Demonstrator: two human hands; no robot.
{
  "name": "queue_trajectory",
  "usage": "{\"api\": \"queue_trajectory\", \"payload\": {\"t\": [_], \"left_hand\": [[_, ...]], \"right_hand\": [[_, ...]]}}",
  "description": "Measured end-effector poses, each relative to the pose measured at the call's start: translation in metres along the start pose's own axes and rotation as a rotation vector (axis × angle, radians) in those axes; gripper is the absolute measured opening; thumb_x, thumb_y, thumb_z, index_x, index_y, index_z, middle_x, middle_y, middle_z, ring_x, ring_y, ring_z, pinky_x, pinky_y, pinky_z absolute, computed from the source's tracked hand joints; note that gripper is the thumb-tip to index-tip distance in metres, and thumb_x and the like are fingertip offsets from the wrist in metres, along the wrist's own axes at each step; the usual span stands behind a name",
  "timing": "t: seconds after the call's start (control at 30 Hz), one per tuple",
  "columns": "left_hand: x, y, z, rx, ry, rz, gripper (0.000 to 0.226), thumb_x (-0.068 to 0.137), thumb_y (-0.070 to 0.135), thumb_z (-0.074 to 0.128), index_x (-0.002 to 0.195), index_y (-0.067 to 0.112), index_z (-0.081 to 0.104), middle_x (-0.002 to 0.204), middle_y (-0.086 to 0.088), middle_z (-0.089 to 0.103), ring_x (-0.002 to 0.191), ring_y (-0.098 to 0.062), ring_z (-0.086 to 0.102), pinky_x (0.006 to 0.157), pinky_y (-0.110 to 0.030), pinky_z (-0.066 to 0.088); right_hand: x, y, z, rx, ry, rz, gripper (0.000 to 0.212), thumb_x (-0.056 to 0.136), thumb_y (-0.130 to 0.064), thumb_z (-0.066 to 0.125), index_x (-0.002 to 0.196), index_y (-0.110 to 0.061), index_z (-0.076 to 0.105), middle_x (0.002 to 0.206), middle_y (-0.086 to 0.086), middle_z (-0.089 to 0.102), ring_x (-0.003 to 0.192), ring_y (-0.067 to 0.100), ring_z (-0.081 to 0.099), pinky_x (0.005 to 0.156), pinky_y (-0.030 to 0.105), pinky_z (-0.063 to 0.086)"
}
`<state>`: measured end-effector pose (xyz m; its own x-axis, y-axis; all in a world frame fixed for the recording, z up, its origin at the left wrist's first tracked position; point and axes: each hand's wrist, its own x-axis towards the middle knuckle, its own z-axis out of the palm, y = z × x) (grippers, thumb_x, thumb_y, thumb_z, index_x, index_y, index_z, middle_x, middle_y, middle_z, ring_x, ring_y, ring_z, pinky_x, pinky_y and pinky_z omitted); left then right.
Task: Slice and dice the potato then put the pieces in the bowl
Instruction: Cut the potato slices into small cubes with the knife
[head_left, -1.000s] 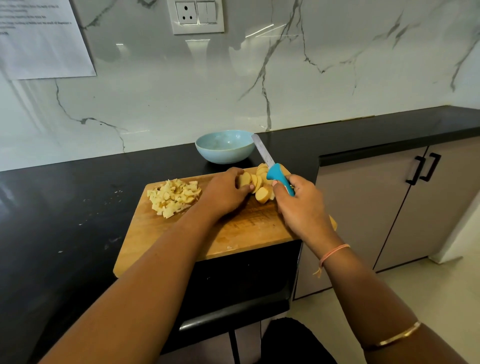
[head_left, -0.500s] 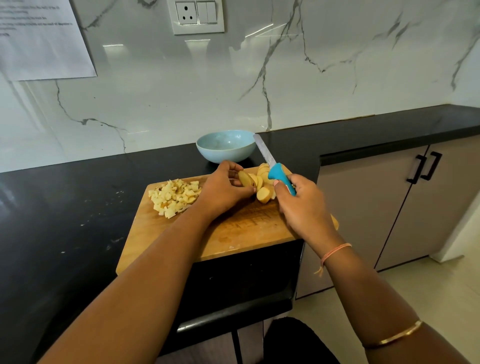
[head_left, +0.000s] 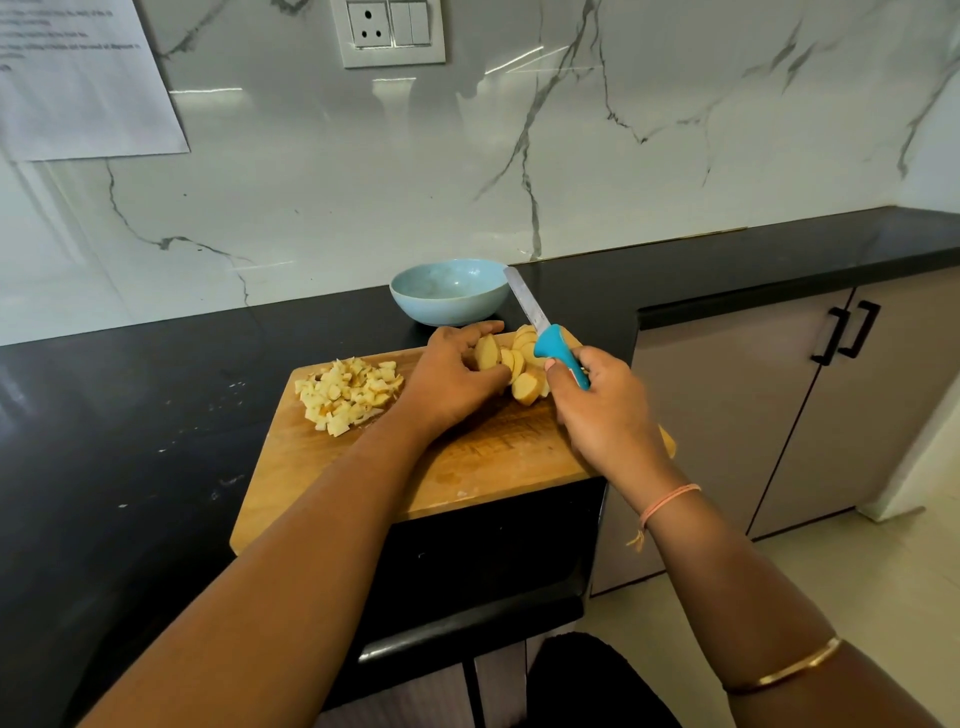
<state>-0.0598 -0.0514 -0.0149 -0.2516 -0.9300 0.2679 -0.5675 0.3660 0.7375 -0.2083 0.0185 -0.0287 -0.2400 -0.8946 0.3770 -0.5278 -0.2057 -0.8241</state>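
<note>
On the wooden cutting board (head_left: 467, 467) lies a heap of diced potato (head_left: 347, 395) at the far left. A cluster of round potato slices (head_left: 524, 366) sits at the board's far right. My left hand (head_left: 452, 376) pinches one slice (head_left: 487, 353) lifted off that cluster. My right hand (head_left: 605, 410) grips the blue handle of a knife (head_left: 550, 345), whose blade points up and away over the slices toward the bowl. The light blue bowl (head_left: 450, 292) stands just behind the board and looks empty.
The black countertop (head_left: 130, 415) stretches left and behind the board, with small white specks on it. The board's front edge overhangs a black appliance front. Grey cabinet doors with black handles (head_left: 844, 332) stand at the right. The marble wall carries a socket plate (head_left: 392, 31).
My left hand has lifted one slice out of the cluster and turned it up between its fingers. The right hand with the knife has barely moved.
</note>
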Motion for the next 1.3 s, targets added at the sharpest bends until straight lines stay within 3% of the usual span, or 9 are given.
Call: {"api": "queue_trajectory", "payload": {"t": [0.1,0.27,0.4,0.53,0.63,0.77,0.87,1.03,1.3], "left_hand": [[0.001,0.003,0.003,0.032,-0.023,-0.002,0.058,0.085,0.027,0.066,0.139,0.033,0.045,0.135,-0.002,0.044,0.105,-0.013,0.056,0.09,-0.025,0.05],[-0.002,0.004,-0.002,-0.083,0.016,-0.063,0.059,0.085,0.019,0.068,0.139,0.025,0.044,0.12,0.002,0.056,0.086,-0.003,0.056,0.063,-0.009,0.045],[-0.005,0.0,-0.01,-0.081,0.081,-0.121,0.065,0.081,0.019,0.074,0.136,0.018,0.041,0.12,0.002,0.056,0.09,-0.006,0.057,0.072,-0.016,0.049],[-0.008,-0.006,-0.022,0.174,0.035,-0.215,0.052,0.079,0.028,0.076,0.124,0.018,0.051,0.119,0.001,0.058,0.097,-0.011,0.052,0.071,-0.021,0.043],[-0.011,-0.005,-0.027,0.27,-0.004,-0.236,0.055,0.083,0.028,0.072,0.13,0.017,0.047,0.123,-0.002,0.058,0.096,-0.012,0.05,0.073,-0.024,0.042],[-0.014,0.0,-0.028,0.248,-0.085,-0.249,0.071,0.084,0.021,0.069,0.145,0.017,0.03,0.135,-0.005,0.05,0.096,-0.012,0.047,0.059,-0.016,0.038],[-0.014,0.002,-0.029,0.203,-0.102,-0.286,0.069,0.087,0.015,0.066,0.145,0.016,0.028,0.133,-0.006,0.05,0.08,-0.006,0.05,0.055,-0.013,0.038],[-0.016,0.002,-0.03,0.17,-0.059,-0.317,0.07,0.087,0.019,0.069,0.144,0.015,0.03,0.135,-0.006,0.051,0.107,-0.016,0.052,0.08,-0.024,0.042],[-0.02,0.001,-0.024,0.133,0.021,-0.349,0.072,0.085,0.018,0.071,0.143,0.013,0.029,0.134,-0.005,0.055,0.124,-0.023,0.05,0.096,-0.03,0.042]], "right_hand": [[-0.001,-0.002,0.0,-0.005,0.003,-0.001,0.02,0.097,-0.036,0.048,0.099,-0.019,0.056,0.08,0.003,0.059,0.07,0.014,0.057,0.061,0.027,0.048],[-0.003,-0.005,-0.001,-0.007,0.006,0.0,0.015,0.097,-0.036,0.048,0.095,-0.022,0.053,0.079,0.004,0.059,0.07,0.017,0.059,0.064,0.033,0.052],[-0.003,-0.007,-0.002,-0.005,-0.003,0.014,0.016,0.097,-0.036,0.048,0.096,-0.021,0.054,0.078,0.005,0.059,0.069,0.017,0.058,0.063,0.033,0.05],[-0.002,-0.01,-0.001,-0.015,-0.026,0.053,0.029,0.096,-0.036,0.048,0.103,-0.009,0.059,0.079,0.013,0.061,0.062,0.02,0.054,0.06,0.039,0.051],[0.0,-0.015,-0.004,-0.046,-0.094,0.082,0.032,0.096,-0.035,0.048,0.109,-0.008,0.058,0.081,0.016,0.063,0.057,0.019,0.049,0.057,0.036,0.045],[-0.004,-0.025,-0.006,-0.175,-0.252,0.067,0.035,0.097,-0.034,0.046,0.13,-0.025,0.05,0.08,-0.002,0.06,0.058,0.01,0.051,0.054,0.028,0.044],[-0.01,-0.035,-0.004,-0.28,-0.363,0.039,0.041,0.098,-0.033,0.044,0.139,-0.029,0.042,0.089,-0.006,0.058,0.069,0.008,0.052,0.055,0.021,0.04],[-0.016,-0.055,-0.006,-0.433,-0.413,-0.019,0.039,0.099,-0.03,0.043,0.138,-0.021,0.046,0.123,0.002,0.058,0.105,0.017,0.056,0.092,0.032,0.049],[-0.011,-0.068,-0.001,-0.531,-0.454,0.011,0.041,0.096,-0.028,0.047,0.136,-0.017,0.049,0.109,0.004,0.059,0.091,0.018,0.057,0.082,0.03,0.05]]}}
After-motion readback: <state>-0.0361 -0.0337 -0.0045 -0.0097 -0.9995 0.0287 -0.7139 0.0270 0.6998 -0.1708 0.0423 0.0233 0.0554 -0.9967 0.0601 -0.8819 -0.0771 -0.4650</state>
